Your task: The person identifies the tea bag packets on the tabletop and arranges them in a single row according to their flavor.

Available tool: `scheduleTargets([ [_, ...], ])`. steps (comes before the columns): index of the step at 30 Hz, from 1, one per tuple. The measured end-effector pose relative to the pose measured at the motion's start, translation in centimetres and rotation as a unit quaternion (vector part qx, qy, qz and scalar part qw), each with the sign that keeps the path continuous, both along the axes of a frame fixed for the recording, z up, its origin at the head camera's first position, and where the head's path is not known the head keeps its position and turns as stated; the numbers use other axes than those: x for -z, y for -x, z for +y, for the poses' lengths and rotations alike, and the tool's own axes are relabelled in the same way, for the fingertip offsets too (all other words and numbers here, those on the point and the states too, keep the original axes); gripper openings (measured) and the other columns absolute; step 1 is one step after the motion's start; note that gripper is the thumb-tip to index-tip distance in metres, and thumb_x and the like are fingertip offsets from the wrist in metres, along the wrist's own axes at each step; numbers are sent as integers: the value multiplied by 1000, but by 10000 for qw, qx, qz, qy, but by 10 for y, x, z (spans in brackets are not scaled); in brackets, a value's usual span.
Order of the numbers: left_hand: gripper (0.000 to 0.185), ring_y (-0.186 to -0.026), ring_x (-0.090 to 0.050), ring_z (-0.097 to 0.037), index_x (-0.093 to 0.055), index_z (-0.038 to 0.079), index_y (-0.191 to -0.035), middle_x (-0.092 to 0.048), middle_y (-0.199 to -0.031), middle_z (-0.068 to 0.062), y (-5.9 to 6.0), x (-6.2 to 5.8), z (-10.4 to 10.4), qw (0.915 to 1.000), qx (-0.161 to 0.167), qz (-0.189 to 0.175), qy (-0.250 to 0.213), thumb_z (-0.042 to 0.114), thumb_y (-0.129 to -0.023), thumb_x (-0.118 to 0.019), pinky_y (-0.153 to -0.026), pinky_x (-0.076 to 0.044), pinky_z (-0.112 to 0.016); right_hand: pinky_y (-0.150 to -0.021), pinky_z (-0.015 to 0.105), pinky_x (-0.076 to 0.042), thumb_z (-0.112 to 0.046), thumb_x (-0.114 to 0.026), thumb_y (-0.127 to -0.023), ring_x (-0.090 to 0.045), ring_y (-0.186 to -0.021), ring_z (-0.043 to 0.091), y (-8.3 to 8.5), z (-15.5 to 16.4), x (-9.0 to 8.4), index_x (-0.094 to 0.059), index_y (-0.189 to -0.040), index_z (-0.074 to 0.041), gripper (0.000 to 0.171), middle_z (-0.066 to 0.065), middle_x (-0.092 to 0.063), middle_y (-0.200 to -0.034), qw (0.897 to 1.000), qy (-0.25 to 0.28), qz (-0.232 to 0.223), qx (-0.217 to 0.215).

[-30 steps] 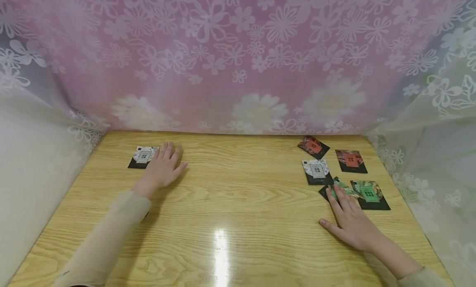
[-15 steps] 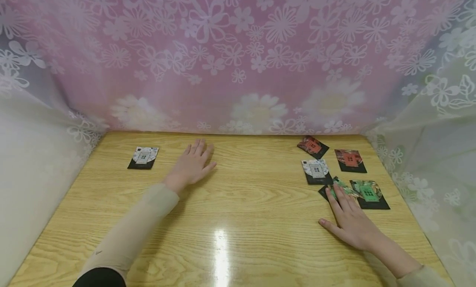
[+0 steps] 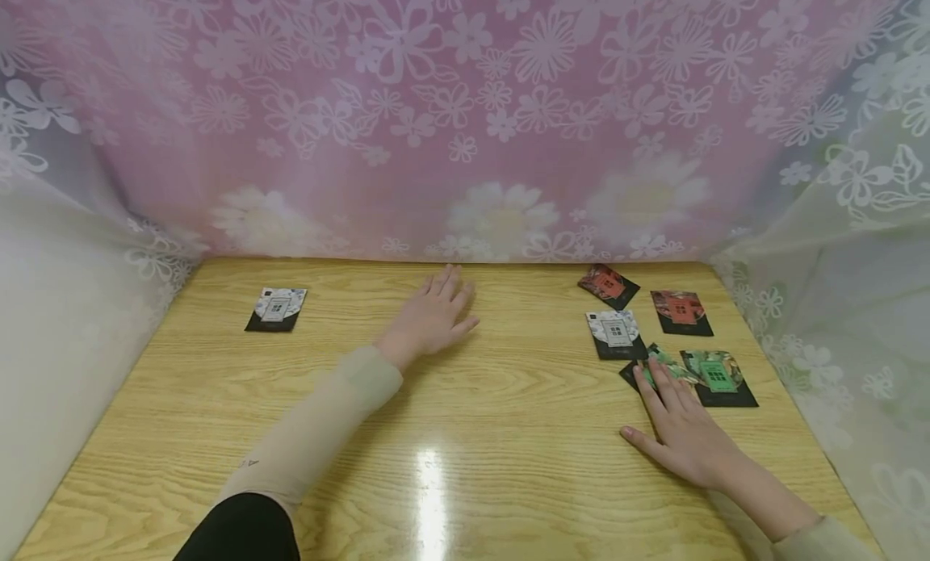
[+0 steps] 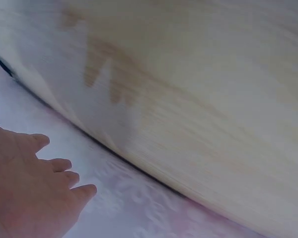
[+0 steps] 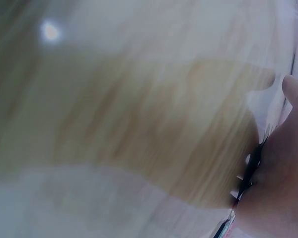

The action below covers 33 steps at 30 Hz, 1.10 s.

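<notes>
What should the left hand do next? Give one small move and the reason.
Probably carry on rightward to the white card. The left hand is open and empty at mid-table, a matching white card lies alone far left, and the right hand presses a green card.

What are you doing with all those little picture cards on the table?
A person is handling small cards on a wooden table. The right hand lies flat with straight fingers touching a green card, which overlaps another green card. Two red cards and one white card lie just beyond. The left hand is open above the middle of the table, apart from a lone white card at far left.
</notes>
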<state>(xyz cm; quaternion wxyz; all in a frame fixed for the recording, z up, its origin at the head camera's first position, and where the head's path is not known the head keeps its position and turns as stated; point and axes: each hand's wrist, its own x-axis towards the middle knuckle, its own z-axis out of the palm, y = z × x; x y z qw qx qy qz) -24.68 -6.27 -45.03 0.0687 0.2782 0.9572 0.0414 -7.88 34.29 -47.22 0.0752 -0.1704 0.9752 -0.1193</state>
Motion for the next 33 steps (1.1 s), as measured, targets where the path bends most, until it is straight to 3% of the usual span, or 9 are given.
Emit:
scheduleTargets([
  [14,74,-169,-1,-31,-11,19,-173,-1,-181,-15,-11,1,81,9948,908,284,361,60,-113,-24,-138,-4,-49,-135,48,14,-55,-57,-106,-5,-164,50,2,2,3,-5,-171,-3,98,29,1,-177,10000,-91,10,3],
  [26,75,-168,-9,-29,-14,21,-173,-9,-180,-12,-28,4,136,9802,1620,780,834,64,-112,-22,-138,-12,-49,-136,55,8,-55,-57,-106,-7,-164,51,3,2,3,-6,-171,-3,98,29,1,-177,10000,-85,-10,33],
  [33,74,-169,-5,-24,-13,25,-173,-10,-181,-6,-37,4,170,9759,1785,804,967,66,-111,-19,-139,-10,-44,-136,55,7,-55,-57,-106,-7,-164,51,2,2,2,-7,-171,-2,97,29,0,-177,10000,-56,-19,29],
])
